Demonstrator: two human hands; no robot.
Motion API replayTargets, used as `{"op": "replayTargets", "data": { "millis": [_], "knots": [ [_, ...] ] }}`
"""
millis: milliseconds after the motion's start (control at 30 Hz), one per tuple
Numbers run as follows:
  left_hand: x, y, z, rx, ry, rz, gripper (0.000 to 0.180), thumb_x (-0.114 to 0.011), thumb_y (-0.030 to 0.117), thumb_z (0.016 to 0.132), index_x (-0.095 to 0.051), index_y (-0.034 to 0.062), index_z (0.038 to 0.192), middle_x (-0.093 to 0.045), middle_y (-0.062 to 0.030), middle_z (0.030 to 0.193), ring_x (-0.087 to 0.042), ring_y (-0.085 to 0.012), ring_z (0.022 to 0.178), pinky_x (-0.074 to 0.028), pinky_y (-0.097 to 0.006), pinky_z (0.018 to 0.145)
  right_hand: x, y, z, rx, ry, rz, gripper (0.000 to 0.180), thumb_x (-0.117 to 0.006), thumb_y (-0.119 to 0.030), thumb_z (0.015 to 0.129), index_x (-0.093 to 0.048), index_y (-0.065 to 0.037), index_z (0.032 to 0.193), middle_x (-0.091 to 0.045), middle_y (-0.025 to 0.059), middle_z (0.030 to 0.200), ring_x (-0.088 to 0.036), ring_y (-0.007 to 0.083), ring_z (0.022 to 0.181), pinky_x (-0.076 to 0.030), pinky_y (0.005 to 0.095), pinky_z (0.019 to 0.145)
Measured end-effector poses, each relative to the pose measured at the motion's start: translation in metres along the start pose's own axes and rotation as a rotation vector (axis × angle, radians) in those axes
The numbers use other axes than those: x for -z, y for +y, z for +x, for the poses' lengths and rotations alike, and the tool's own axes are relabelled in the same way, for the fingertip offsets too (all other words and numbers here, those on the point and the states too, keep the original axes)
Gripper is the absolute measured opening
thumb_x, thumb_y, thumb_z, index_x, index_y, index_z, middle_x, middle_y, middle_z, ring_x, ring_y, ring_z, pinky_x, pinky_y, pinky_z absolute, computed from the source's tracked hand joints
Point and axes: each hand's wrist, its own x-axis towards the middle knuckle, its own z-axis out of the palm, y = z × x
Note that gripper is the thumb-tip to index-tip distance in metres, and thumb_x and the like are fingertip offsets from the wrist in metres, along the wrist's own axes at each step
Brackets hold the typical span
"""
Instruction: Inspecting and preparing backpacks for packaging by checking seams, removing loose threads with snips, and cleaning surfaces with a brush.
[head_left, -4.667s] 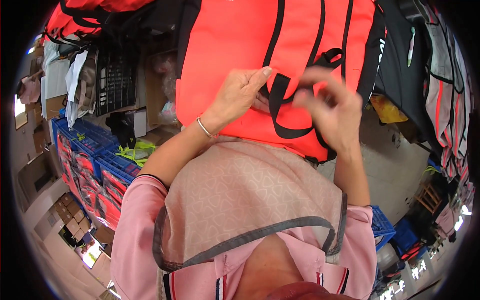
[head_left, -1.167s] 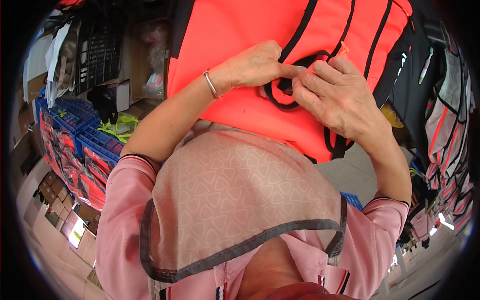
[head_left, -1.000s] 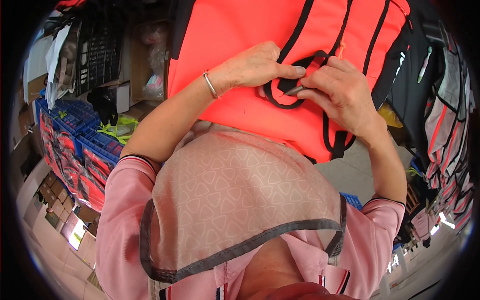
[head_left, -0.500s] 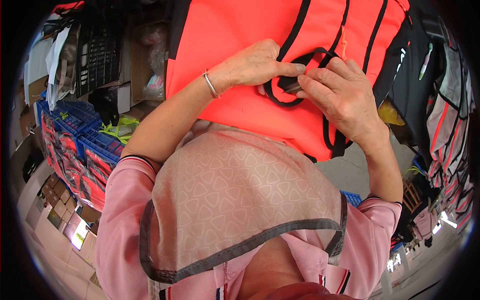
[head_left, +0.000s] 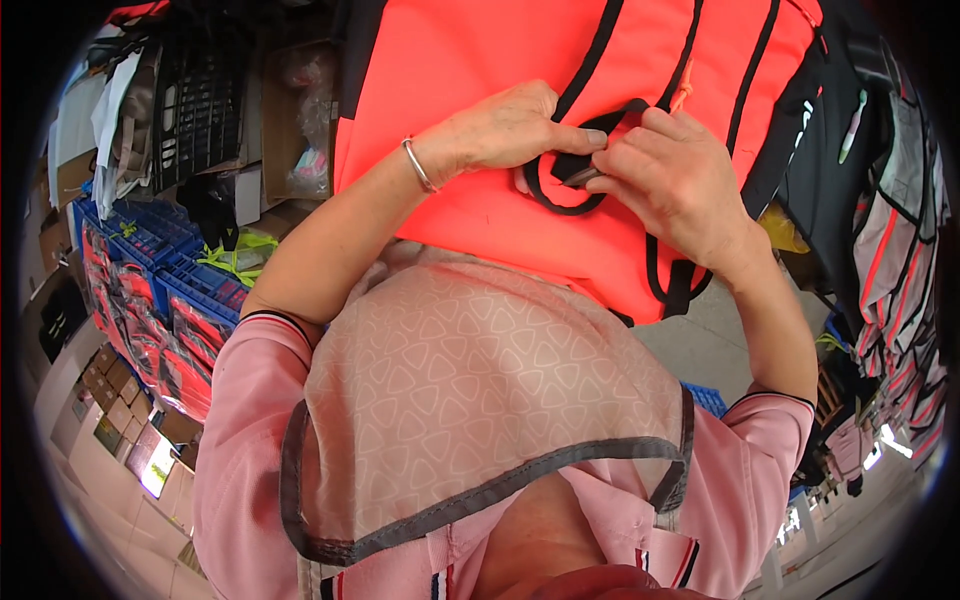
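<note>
A bright orange-red backpack [head_left: 450,60] with black-edged shoulder straps lies in front of me. Over its lower part, my left hand [head_left: 508,130] is closed on a piece of black webbing [head_left: 567,209], its thumb pressing where the strap meets a small dark fitting that looks like a strap adjuster [head_left: 577,171]. My right hand [head_left: 675,185] pinches the same spot from the right, fingers bent over the webbing, which loops up behind them. Fingertips partly hide the fitting. An orange cord [head_left: 683,88] hangs on the shoulder strap just above the right hand.
Blue crates [head_left: 205,285] holding red and black bagged goods stand at left, near an open cardboard box [head_left: 290,130] and a black crate [head_left: 200,110]. Grey cloth pieces with red stripes [head_left: 885,250] hang at right. A toothbrush [head_left: 853,127] lies on dark fabric nearby.
My right hand has tilted, its fingers curling more tightly and its wrist and elbow shifting slightly right. The left hand stays nearly in place on the webbing.
</note>
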Motion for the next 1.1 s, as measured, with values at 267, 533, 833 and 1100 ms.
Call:
{"op": "replayTargets", "data": {
  "millis": [267,533,833,1100],
  "knots": [
    [-0.002,0.012,-0.008,0.032,0.043,0.018,0.044,-0.073,0.040,0.085,-0.058,0.0058,0.060,-0.044,0.0052,0.054,-0.036,-0.0051,0.047,-0.026,-0.029,0.042,0.007,-0.012,-0.017,-0.411,0.097,0.614,0.031,-0.082,-0.016,0.072,-0.068,-0.005,0.097,-0.067,0.0047,0.085,-0.062,0.0200,0.078,-0.050,0.0307,0.069],
    [0.003,-0.002,0.008,-0.101,0.036,0.099,0.061,-0.062,0.050,0.089,-0.055,-0.0013,0.057,-0.042,-0.0030,0.051,-0.049,-0.0100,0.045,-0.040,-0.033,0.041,-0.019,-0.034,-0.015,-0.387,-0.009,0.311,0.046,-0.069,0.011,0.068,-0.068,-0.006,0.110,-0.068,0.0077,0.083,-0.067,0.0188,0.072,-0.054,0.0328,0.070],
    [-0.024,-0.002,-0.047,0.048,-0.186,0.110,0.067,-0.052,0.055,0.095,-0.055,-0.0048,0.064,-0.056,-0.0097,0.050,-0.067,-0.0180,0.051,-0.050,-0.028,0.044,0.042,-0.007,-0.023,-0.855,0.468,0.693,0.010,-0.073,0.000,0.083,-0.069,0.002,0.092,-0.062,-0.0019,0.070,-0.054,0.0037,0.065,-0.044,0.0193,0.061],
    [0.029,0.022,-0.058,-0.405,-0.263,0.890,0.054,-0.048,0.048,0.098,-0.066,0.0006,0.079,-0.064,-0.0133,0.063,-0.064,-0.0232,0.054,-0.052,-0.035,0.055,0.015,0.057,0.045,-0.451,0.692,0.321,0.025,-0.074,-0.008,0.083,-0.070,-0.007,0.108,-0.062,0.0094,0.101,-0.064,0.0169,0.081,-0.051,0.0281,0.069]
  ]
}}
